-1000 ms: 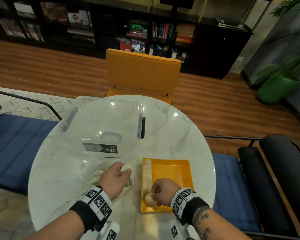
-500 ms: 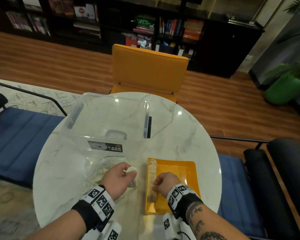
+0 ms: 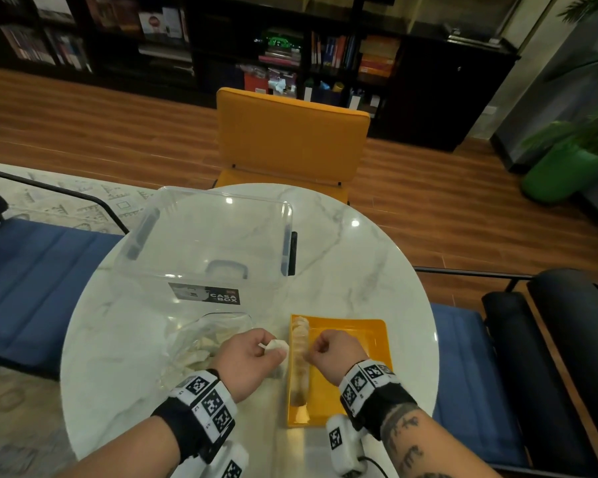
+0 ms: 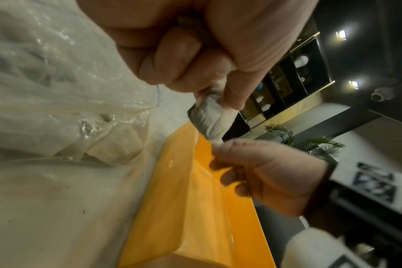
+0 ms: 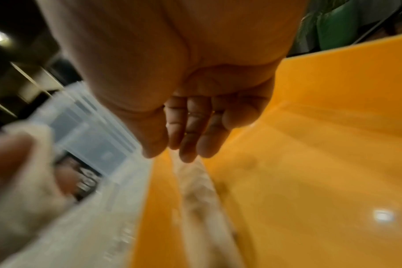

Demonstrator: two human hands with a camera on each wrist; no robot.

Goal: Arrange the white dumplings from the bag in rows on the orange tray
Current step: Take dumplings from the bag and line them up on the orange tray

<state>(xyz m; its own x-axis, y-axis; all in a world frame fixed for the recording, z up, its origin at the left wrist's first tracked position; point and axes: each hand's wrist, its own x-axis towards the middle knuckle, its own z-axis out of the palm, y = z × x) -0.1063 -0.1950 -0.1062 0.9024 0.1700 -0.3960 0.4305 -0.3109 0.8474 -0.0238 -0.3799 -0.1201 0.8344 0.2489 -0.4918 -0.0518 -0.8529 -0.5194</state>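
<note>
My left hand (image 3: 273,350) pinches one white dumpling (image 3: 275,345) just left of the orange tray (image 3: 356,343). In the left wrist view the thumb and fingers (image 4: 232,87) clamp the dumpling (image 4: 209,117) above the tray's edge (image 4: 195,208). My right hand (image 3: 316,350) hovers over the tray with loosely curled fingers (image 5: 190,130) and holds nothing; its fingertips are close to the held dumpling. A row of dumplings (image 3: 299,367) runs along the tray's left side. The clear bag (image 3: 204,339) with more dumplings lies left of my left hand.
A clear plastic box (image 3: 208,243) labelled CASA BOX stands behind the bag on the round marble table (image 3: 359,257). An orange chair (image 3: 290,132) is at the far side. Blue benches flank the table on the left (image 3: 32,270) and right (image 3: 463,357).
My right hand let go of a dumpling at the near end of the row and rose toward my left hand. The left hand kept its dumpling and stayed beside the tray.
</note>
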